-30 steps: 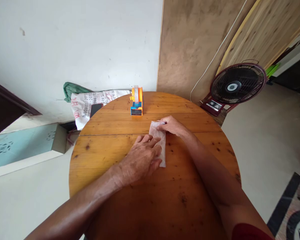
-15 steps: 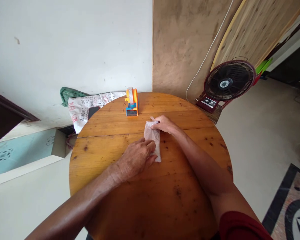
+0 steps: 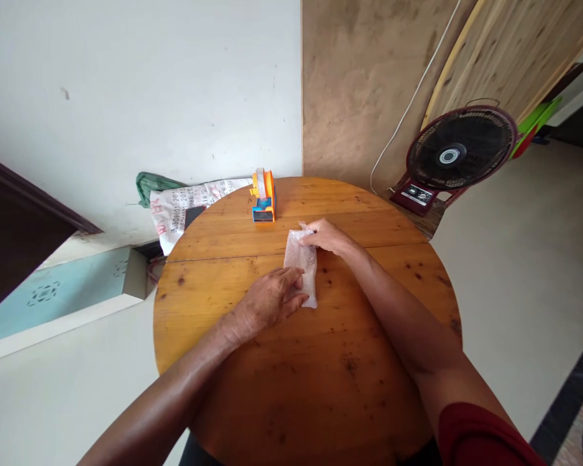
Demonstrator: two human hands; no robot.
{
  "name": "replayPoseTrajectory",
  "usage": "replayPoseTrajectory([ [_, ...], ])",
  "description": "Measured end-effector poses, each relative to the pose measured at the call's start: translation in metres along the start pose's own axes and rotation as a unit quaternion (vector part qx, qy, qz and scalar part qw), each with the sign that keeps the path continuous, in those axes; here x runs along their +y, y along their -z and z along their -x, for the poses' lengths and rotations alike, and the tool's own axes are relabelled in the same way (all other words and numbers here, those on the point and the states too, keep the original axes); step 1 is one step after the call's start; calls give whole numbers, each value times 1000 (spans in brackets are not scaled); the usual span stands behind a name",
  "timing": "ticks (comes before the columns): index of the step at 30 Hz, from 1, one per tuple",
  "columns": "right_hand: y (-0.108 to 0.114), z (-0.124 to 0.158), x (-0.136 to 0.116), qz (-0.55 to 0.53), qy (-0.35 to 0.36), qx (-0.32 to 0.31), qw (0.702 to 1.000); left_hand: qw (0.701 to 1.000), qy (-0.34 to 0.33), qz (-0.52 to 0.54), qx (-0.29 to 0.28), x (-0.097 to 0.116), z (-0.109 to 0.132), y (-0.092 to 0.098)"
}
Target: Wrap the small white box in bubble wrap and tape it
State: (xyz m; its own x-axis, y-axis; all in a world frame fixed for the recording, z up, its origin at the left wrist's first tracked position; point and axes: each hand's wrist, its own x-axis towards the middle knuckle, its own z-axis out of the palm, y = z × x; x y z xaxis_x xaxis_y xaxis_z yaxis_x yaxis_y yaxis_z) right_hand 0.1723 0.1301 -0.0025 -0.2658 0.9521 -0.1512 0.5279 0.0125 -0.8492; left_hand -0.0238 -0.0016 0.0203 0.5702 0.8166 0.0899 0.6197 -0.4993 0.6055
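Note:
A whitish, translucent bubble-wrap packet (image 3: 302, 252) lies on the round wooden table (image 3: 311, 369), long and narrow, pointing away from me. My left hand (image 3: 274, 294) is over its near left part, the fingers bent onto it and the thumb at its lower end. At the far end, my right hand (image 3: 326, 236) pinches the top right corner between thumb and fingers. A small loose flap sticks up beside the right fingertips. Whatever the wrap may contain cannot be made out. Beyond the hands stands an orange and blue tape dispenser (image 3: 264, 197) with a roll of tape.
A dark red fan (image 3: 449, 155) stands past the table's right far edge, its white cord (image 3: 408, 107) running up the wall. Left of the table are a printed white sack (image 3: 168, 220), a green bag (image 3: 153, 184) and a pale blue cabinet (image 3: 63, 298).
The view has shifted slightly, so the room appears farther right. My left fingers and thumb have spread a little on the packet. My right hand stays at the far corner.

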Motion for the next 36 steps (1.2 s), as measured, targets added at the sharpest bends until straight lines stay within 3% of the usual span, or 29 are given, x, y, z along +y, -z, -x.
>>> replayPoseTrajectory([
  [4,4,6,-11,-76,-8,-32,997,1000,-4,11,-3,-2,0,0],
  [9,7,15,-25,-67,16,-4,998,1000,-3,10,-2,-2,0,0],
  [18,3,29,-48,-116,-45,-14,992,1000,-19,23,9,-4,-2,-2],
  [23,8,49,-56,-104,-4,-52,993,998,-34,38,27,-8,-2,-4],
  [28,6,71,-55,-66,50,-33,996,998,-28,52,35,-5,-1,-5],
  [36,0,90,-67,19,114,-20,993,994,14,-18,111,0,5,-13],
])
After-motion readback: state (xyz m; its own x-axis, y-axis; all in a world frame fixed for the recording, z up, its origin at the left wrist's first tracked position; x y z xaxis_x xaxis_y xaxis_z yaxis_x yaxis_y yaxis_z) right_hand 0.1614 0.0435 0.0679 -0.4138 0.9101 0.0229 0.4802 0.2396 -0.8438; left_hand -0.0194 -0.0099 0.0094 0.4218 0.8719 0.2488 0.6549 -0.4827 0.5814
